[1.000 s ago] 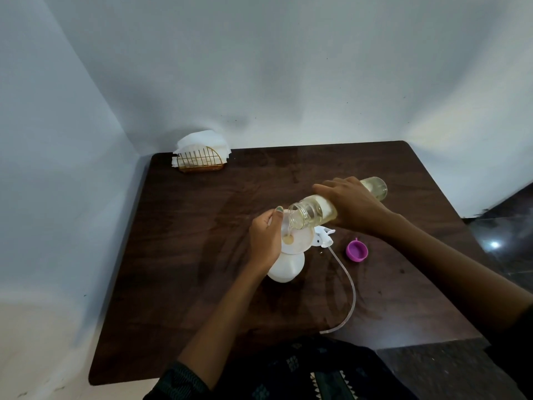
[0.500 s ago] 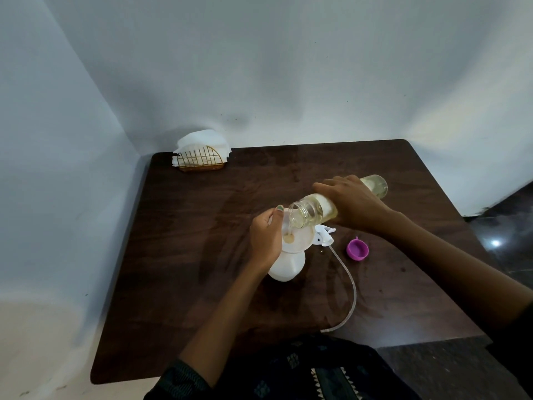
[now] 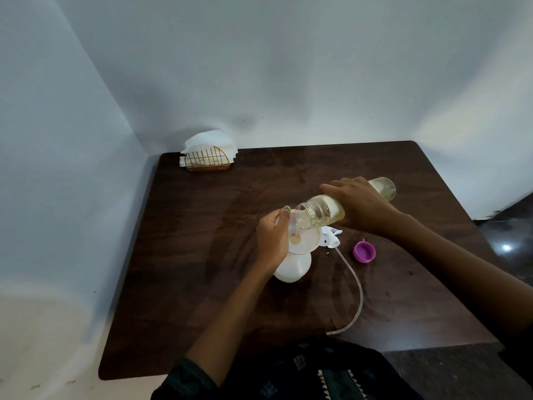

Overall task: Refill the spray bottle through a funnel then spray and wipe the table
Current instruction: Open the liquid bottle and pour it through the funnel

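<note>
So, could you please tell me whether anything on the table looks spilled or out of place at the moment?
Nothing looks spilled. The spray head lies on the table behind the funnel, its tube trailing toward the near edge, and the purple cap sits loose beside it. Both are simply off for the refill.

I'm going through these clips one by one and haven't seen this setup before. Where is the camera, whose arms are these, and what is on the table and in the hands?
There is no machine here: the single view comes from a camera worn on a person's head, looking down at their own two arms. The right hand holds a clear refill bottle tipped nearly flat, pouring yellowish liquid into a white funnel. The left hand grips the funnel's rim, steadying it on a white spray bottle. On the dark wooden table lie the removed spray head with its long dip tube, a purple cap, and, at the far left corner, a wire napkin holder.
</note>
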`<action>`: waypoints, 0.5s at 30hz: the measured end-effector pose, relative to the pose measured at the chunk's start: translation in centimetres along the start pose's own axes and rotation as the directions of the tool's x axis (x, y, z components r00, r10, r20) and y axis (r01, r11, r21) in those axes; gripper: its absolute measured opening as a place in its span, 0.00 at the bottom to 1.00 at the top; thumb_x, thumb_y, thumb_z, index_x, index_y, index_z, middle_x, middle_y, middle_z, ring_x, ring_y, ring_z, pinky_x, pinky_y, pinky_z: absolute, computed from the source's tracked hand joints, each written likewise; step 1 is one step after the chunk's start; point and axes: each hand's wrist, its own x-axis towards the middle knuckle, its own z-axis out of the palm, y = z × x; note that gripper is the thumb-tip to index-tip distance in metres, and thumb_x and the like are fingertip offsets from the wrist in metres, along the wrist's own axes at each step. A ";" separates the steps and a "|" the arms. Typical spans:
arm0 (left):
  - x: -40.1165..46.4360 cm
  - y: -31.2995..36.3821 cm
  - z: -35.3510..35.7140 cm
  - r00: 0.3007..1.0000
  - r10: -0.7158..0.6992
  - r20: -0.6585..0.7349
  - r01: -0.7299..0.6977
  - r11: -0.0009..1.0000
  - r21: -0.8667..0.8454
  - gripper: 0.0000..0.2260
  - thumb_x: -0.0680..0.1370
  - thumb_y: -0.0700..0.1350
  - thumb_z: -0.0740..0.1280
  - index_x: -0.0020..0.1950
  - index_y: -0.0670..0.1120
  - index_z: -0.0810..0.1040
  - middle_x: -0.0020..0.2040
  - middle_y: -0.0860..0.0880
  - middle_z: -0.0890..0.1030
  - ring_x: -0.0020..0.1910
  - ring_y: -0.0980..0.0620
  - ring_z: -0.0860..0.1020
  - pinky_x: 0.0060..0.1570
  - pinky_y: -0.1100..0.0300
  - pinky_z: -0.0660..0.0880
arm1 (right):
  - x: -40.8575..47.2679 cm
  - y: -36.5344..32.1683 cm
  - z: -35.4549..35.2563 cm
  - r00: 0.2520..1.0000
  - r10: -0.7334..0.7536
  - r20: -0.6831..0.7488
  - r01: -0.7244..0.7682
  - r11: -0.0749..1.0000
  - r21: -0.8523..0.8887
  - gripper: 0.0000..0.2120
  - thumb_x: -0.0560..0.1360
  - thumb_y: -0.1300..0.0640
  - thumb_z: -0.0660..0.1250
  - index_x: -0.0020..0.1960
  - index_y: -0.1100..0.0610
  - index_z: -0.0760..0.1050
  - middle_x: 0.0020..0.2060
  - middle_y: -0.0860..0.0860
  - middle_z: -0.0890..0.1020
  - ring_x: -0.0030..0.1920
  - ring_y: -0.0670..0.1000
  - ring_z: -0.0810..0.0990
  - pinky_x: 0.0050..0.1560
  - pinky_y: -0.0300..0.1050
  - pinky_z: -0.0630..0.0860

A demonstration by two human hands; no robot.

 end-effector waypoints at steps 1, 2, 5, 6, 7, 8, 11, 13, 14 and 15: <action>0.0 -0.1 0.0 1.000 0.000 0.001 0.000 1.000 -0.002 0.18 0.80 0.46 0.60 0.41 0.32 0.76 0.35 0.42 0.75 0.36 0.50 0.71 0.36 0.57 0.66 | 0.0 0.0 0.0 1.000 -0.003 -0.004 0.003 1.000 0.000 0.23 0.64 0.49 0.75 0.55 0.53 0.72 0.45 0.50 0.80 0.46 0.55 0.78 0.45 0.47 0.62; -0.1 -0.1 -0.1 1.000 0.000 0.002 0.000 1.000 -0.004 0.18 0.80 0.46 0.60 0.41 0.32 0.76 0.35 0.42 0.75 0.35 0.50 0.72 0.36 0.57 0.66 | 0.0 -0.1 0.1 1.000 -0.006 -0.007 0.006 1.000 -0.001 0.23 0.64 0.49 0.75 0.54 0.54 0.72 0.45 0.50 0.80 0.46 0.55 0.78 0.45 0.46 0.62; -0.1 -0.1 -0.3 1.000 0.006 0.007 -0.006 1.000 -0.012 0.17 0.80 0.46 0.60 0.42 0.33 0.76 0.35 0.42 0.76 0.36 0.50 0.72 0.36 0.58 0.67 | 0.1 -0.2 0.3 1.000 -0.016 -0.021 0.016 1.000 -0.004 0.22 0.63 0.49 0.76 0.53 0.54 0.73 0.44 0.50 0.80 0.45 0.55 0.78 0.45 0.46 0.62; -0.2 -0.1 -0.4 1.000 0.006 0.009 -0.006 1.000 -0.016 0.17 0.80 0.46 0.60 0.42 0.33 0.77 0.35 0.42 0.76 0.36 0.51 0.72 0.36 0.58 0.67 | 0.1 -0.2 0.3 0.999 -0.020 -0.026 0.020 1.000 -0.007 0.22 0.63 0.49 0.76 0.53 0.53 0.73 0.43 0.50 0.80 0.44 0.55 0.78 0.45 0.46 0.62; -0.2 0.0 -0.4 1.000 0.003 0.009 -0.002 1.000 -0.019 0.17 0.80 0.46 0.60 0.42 0.33 0.77 0.35 0.42 0.76 0.36 0.51 0.72 0.36 0.59 0.67 | 0.1 -0.2 0.4 0.999 -0.022 -0.029 0.021 1.000 -0.010 0.22 0.63 0.50 0.76 0.53 0.54 0.73 0.43 0.50 0.80 0.44 0.55 0.78 0.45 0.46 0.62; -0.2 0.0 -0.4 1.000 0.001 0.008 -0.001 1.000 -0.019 0.17 0.80 0.46 0.60 0.42 0.33 0.77 0.35 0.42 0.76 0.36 0.51 0.72 0.36 0.59 0.67 | 0.2 -0.1 0.4 0.999 -0.022 -0.033 0.022 1.000 -0.014 0.22 0.62 0.50 0.76 0.52 0.54 0.73 0.42 0.50 0.80 0.43 0.55 0.78 0.44 0.46 0.62; -0.3 0.2 -0.5 1.000 0.000 0.004 0.000 1.000 -0.017 0.16 0.80 0.45 0.60 0.39 0.35 0.76 0.33 0.45 0.75 0.34 0.52 0.71 0.35 0.59 0.66 | 0.3 0.0 0.6 0.998 -0.036 -0.057 0.035 0.999 -0.029 0.23 0.61 0.51 0.77 0.51 0.53 0.72 0.40 0.51 0.80 0.41 0.57 0.79 0.42 0.46 0.62; -0.3 0.1 -0.6 1.000 0.001 -0.001 -0.001 1.000 -0.016 0.16 0.80 0.45 0.60 0.39 0.35 0.76 0.33 0.45 0.75 0.34 0.52 0.71 0.35 0.58 0.65 | 0.3 0.0 0.7 0.997 -0.041 -0.061 0.040 0.999 -0.025 0.22 0.60 0.51 0.77 0.50 0.53 0.72 0.40 0.51 0.80 0.41 0.57 0.79 0.41 0.46 0.62; -0.3 0.1 -0.6 1.000 0.001 -0.002 -0.001 1.000 -0.015 0.17 0.80 0.46 0.60 0.40 0.34 0.76 0.34 0.44 0.75 0.34 0.52 0.71 0.35 0.58 0.65 | 0.4 0.0 0.7 0.998 -0.037 -0.056 0.036 0.999 -0.023 0.22 0.61 0.51 0.77 0.50 0.53 0.72 0.40 0.51 0.80 0.41 0.57 0.79 0.42 0.46 0.62; -0.4 0.0 -0.6 1.000 0.002 -0.004 -0.002 1.000 -0.015 0.17 0.80 0.46 0.60 0.41 0.33 0.76 0.34 0.43 0.75 0.35 0.52 0.71 0.35 0.58 0.65 | 0.4 -0.1 0.7 0.998 -0.032 -0.048 0.031 0.999 -0.024 0.22 0.61 0.51 0.76 0.51 0.54 0.73 0.41 0.51 0.80 0.42 0.57 0.79 0.42 0.46 0.62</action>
